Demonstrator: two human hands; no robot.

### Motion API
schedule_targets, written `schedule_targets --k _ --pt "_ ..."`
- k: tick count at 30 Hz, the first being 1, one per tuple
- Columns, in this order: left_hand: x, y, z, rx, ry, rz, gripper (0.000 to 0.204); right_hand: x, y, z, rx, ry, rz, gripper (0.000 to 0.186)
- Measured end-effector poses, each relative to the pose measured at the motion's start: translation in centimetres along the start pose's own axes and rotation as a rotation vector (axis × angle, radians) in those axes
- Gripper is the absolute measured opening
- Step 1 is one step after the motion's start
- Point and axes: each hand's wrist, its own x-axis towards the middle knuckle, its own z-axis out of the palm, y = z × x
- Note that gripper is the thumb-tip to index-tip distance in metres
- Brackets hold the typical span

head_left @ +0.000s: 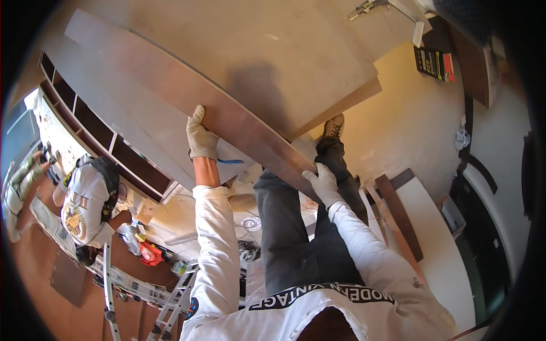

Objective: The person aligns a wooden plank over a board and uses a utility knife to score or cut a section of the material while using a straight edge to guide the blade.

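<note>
A long, narrow brown board (142, 74) runs diagonally from the upper left down to my legs. My gloved left hand (201, 132) grips its lower edge near the middle, thumb on the face. My gloved right hand (321, 184) holds the board near its lower right end. Beyond it lie large, pale, dusty panels (296, 51), with another brown strip (352, 102) along a panel's edge, close to my shoe (333, 128). A thin blue item (230, 161) shows beside my left wrist; I cannot tell what it is.
Open dark shelving (142, 165) stands at left. A co-worker (85, 199) bends there, another person's legs (23, 182) beyond. Aluminium ladders (108, 290), bags (151, 253) and tools are below. A metal tool (369, 8) and dark box (432, 62) sit upper right, loose boards (401, 221) lower right.
</note>
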Motion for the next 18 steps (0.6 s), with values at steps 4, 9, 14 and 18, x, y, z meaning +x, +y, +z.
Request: schedule_targets --k 4,9,14,18 --pt "-0.2 -0.5 -1.8 0.001 0.132 -0.025 0.029 1.2 1.6 2.0 -0.03 -0.083 -0.029 0.067" --pt "0.4 0.1 -2.4 -0.007 0.185 -0.096 0.025 1.5 0.6 3.6 -0.061 -0.104 -0.008 0.066" --pt "0.7 0.8 0.3 0.123 0.202 -0.028 0.021 2.4 0.4 3.1 -0.016 -0.045 -0.077 0.062" --pt "2.1 0.7 2.7 0.295 0.197 0.036 0.031 4.1 0.5 2.3 0.009 0.024 -0.083 0.059"
